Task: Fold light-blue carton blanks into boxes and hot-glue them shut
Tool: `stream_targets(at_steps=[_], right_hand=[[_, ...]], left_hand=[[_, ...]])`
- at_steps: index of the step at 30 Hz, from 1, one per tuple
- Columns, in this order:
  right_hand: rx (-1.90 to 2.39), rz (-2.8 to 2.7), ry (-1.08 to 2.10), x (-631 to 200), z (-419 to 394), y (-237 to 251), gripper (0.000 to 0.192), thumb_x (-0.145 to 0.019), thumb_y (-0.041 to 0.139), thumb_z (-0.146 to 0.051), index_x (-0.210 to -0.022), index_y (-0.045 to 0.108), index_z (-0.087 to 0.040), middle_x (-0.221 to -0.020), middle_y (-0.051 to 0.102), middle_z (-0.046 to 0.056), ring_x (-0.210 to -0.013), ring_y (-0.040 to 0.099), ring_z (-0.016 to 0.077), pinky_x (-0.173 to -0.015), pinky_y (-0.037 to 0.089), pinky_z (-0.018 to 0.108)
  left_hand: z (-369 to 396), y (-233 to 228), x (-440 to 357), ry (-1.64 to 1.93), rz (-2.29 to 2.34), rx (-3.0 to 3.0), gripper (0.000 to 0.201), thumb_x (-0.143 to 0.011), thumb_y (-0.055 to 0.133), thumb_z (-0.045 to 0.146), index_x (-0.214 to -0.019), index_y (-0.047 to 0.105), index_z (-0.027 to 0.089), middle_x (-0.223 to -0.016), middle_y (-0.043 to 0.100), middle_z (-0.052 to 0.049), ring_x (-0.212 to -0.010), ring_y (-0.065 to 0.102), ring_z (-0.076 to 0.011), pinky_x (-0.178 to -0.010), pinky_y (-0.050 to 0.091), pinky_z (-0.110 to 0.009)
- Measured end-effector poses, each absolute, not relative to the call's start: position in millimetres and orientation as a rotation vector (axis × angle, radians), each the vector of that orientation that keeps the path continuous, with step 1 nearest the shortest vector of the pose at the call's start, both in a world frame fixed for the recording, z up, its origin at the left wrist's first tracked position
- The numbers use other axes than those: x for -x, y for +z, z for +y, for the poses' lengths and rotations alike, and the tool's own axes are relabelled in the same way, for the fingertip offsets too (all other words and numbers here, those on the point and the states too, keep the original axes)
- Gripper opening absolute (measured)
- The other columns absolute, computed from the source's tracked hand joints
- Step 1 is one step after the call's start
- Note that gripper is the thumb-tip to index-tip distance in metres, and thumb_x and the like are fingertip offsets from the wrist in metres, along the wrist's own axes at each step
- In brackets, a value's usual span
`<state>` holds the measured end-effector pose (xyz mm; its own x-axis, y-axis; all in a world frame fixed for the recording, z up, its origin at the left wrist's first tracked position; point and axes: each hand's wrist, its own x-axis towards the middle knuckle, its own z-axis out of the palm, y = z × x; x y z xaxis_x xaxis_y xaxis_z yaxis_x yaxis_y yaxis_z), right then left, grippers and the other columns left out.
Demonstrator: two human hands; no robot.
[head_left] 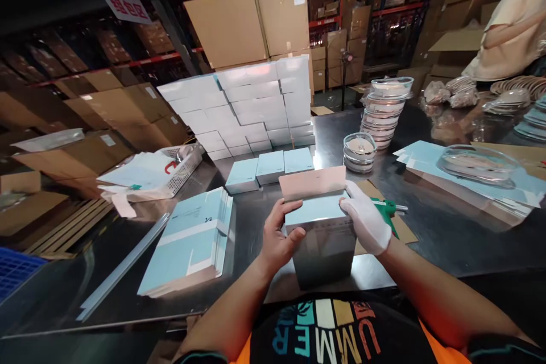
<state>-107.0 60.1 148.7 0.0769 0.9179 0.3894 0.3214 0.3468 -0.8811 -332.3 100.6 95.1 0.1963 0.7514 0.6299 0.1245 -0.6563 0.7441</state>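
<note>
A pale blue carton box stands upright on the dark table in front of me, its top flap raised. My left hand, bare, grips its left side with the thumb on the front edge. My right hand, in a white glove, holds the box's upper right corner. A green tool lies just behind the right hand. A stack of flat, unfolded blue cartons lies to the left of the box.
Three closed blue boxes sit behind, before a wall of stacked white boxes. Stacked clear lidded dishes and one lower stack stand right of centre. A person in a beige top works at far right. Brown cartons fill the shelves.
</note>
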Motion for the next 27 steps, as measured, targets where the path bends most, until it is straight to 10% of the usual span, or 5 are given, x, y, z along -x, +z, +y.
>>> stream_targets(at_steps=[8,14,27], right_hand=[[0.966,-1.769,0.595,70.9,77.9,112.6,0.084,-0.073,0.087,-0.072,-0.133,0.062,-0.020,-0.151,0.061,0.021,-0.141,0.058,0.0390,-0.119,0.047,0.052],[0.840,-1.872,0.545,70.0,64.6,111.9,0.030,-0.101,0.071,-0.045,-0.126,0.073,-0.029,-0.170,0.046,0.014,-0.155,0.048,0.0336,-0.121,0.046,0.052],[0.682,-2.012,0.506,70.9,76.4,122.9,0.031,-0.107,0.063,-0.034,-0.136,0.074,-0.031,-0.154,0.063,0.014,-0.142,0.062,0.0272,-0.118,0.052,0.049]], left_hand=[[109.1,81.7,323.8,1.757,0.650,-1.714,0.055,-0.083,0.084,0.060,-0.118,0.065,0.023,-0.122,0.072,-0.014,-0.117,0.072,-0.0291,-0.103,0.057,-0.046],[119.8,102.6,336.6,1.522,0.461,-2.079,0.035,-0.093,0.074,0.059,-0.100,0.082,0.026,-0.113,0.076,-0.014,-0.129,0.067,-0.0350,-0.111,0.054,-0.058],[136.1,107.3,338.5,1.534,0.177,-2.145,0.023,-0.094,0.080,0.029,-0.117,0.083,0.026,-0.114,0.084,-0.013,-0.120,0.075,-0.0307,-0.102,0.060,-0.051]])
